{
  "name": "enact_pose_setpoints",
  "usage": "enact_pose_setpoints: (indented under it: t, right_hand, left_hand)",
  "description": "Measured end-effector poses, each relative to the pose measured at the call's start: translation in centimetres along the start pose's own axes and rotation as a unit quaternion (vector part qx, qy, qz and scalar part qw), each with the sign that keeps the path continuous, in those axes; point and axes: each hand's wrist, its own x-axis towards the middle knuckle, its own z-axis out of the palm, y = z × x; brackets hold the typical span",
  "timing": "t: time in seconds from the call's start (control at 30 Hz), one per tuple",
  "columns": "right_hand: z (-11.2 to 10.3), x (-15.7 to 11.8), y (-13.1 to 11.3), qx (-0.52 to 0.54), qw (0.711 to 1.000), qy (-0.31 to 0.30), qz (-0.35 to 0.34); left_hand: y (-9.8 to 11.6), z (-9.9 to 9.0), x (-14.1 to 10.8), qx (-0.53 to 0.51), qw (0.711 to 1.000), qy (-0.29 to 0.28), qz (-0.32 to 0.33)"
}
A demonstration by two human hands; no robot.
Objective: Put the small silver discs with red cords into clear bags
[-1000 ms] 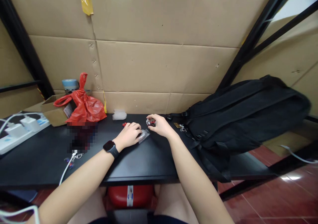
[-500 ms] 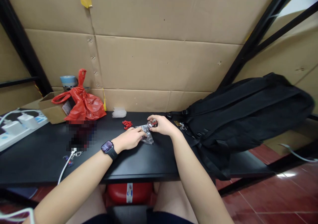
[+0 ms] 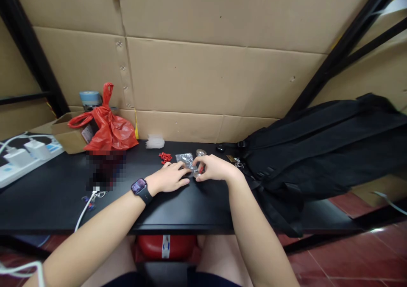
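My left hand, a smartwatch on its wrist, rests on the black table with its fingers spread. Its fingertips are at the near edge of a crumpled clear plastic bag. Close by on the right, my right hand has its thumb and fingers curled round a small clear container with something red in it, partly hidden by the fingers. Just behind that hand lies a small round clear piece. A little pile of red pieces lies beyond my left fingers.
A black backpack fills the right side, with keys near it. A red plastic bag, a cardboard box and a power strip stand at left. A stack of clear packets sits against the cardboard wall.
My right hand has moved toward me from the back of the plastic bag; the round clear piece now lies behind it. My left hand's fingers have spread off the bag. The view has shifted slightly.
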Motion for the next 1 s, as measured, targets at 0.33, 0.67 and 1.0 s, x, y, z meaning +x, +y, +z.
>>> enact_pose_setpoints:
  t: [0.33,0.67,1.0]
  right_hand:
    - [0.4,0.7,0.1,-0.056,0.996,0.021,0.064]
    - [1.3,1.7,0.5,-0.031,0.996,0.067,-0.045]
    - [2.2,3.1,1.1,-0.048,0.989,0.130,-0.052]
  left_hand:
    - [-0.8,-0.6,-0.4,-0.010,0.999,-0.031,0.024]
    - [-0.9,-0.3,-0.4,-0.029,0.999,-0.021,0.024]
    - [-0.7,-0.5,-0.4,-0.040,0.999,-0.025,0.019]
